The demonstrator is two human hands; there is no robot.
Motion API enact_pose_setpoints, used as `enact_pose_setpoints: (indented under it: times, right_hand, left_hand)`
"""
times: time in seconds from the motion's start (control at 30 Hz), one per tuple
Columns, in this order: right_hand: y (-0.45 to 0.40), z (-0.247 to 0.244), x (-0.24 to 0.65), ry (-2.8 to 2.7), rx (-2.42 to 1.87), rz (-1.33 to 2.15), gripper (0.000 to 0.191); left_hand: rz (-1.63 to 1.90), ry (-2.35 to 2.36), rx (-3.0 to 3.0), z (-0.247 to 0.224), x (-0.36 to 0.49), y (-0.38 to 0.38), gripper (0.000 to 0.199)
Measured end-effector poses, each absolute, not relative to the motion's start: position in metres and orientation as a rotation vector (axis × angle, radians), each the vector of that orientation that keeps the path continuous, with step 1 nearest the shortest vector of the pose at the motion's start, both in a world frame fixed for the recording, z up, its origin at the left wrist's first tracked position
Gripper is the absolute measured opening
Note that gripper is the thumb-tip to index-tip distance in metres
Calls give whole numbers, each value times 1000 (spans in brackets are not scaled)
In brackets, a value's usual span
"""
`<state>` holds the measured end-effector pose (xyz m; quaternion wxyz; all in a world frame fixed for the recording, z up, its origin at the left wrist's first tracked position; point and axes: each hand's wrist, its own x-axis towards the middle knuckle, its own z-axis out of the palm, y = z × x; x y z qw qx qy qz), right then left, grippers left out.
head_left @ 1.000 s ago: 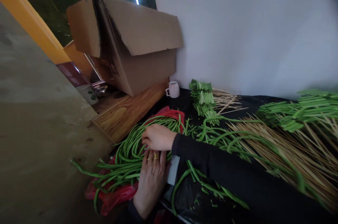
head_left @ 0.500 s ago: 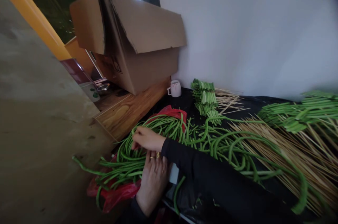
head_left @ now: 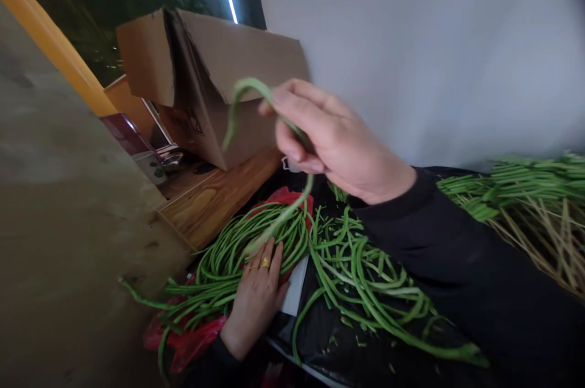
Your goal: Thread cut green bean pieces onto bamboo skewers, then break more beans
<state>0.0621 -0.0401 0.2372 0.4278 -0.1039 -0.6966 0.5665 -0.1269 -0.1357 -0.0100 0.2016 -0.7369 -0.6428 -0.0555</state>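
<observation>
My right hand (head_left: 326,138) is raised in front of the cardboard box, its fingers closed round a yardlong bean (head_left: 290,211). One end of that bean curls over to the left, and the rest hangs down towards the pile. Below, my left hand (head_left: 258,293), with rings on it, lies flat with fingers stretched out over a heap of yardlong beans (head_left: 219,266). The heap rests on a red plastic bag (head_left: 198,339). To the right, more loose yardlong beans (head_left: 365,278) are spread over a black plastic sheet (head_left: 315,333).
A large cardboard box (head_left: 256,126) stands on a wooden surface (head_left: 210,205) at the back left. Wooden skewers (head_left: 543,242) and a stack of cut bean pieces (head_left: 534,184) lie at the right. A white cup is mostly hidden behind my right hand. A white wall (head_left: 411,41) rises behind.
My right hand has risen from the heap, up and to the right, drawing out a yardlong bean. My left hand stays on the heap. The view has shifted slightly.
</observation>
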Motion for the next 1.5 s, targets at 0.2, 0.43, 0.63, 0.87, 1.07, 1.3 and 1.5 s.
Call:
enact_pose_setpoints:
  times: [0.2, 0.43, 0.63, 0.87, 1.07, 1.3, 1.5]
  right_hand:
    - [-17, 171, 136, -2060, -665, 751, 20]
    - [-20, 69, 175, -2556, -998, 309, 25]
    - [-18, 22, 178, -2826, -945, 90, 23]
    - [-17, 61, 154, -2830, -876, 75, 27]
    - [-29, 64, 93, -2841, -561, 188, 23]
    - [-35, 45, 23, -2797, -419, 174, 11]
    - [-43, 21, 5, -2801, -403, 117, 12]
  left_hand:
    - [-181, -1923, -2112, -1, -135, -130, 81]
    - [-359, -2189, -2192, 33, -164, -106, 57]
    - [-737, -2350, -2168, 61, -216, -77, 56]
    - [-849, -2368, -2239, 50, -218, -73, 56]
    - [-822, -2380, -2273, 51, -214, -76, 57]
    - [-820, -2410, -2287, 48, -208, -79, 61]
    - [-814, -2412, -2296, 44, -206, -82, 60]
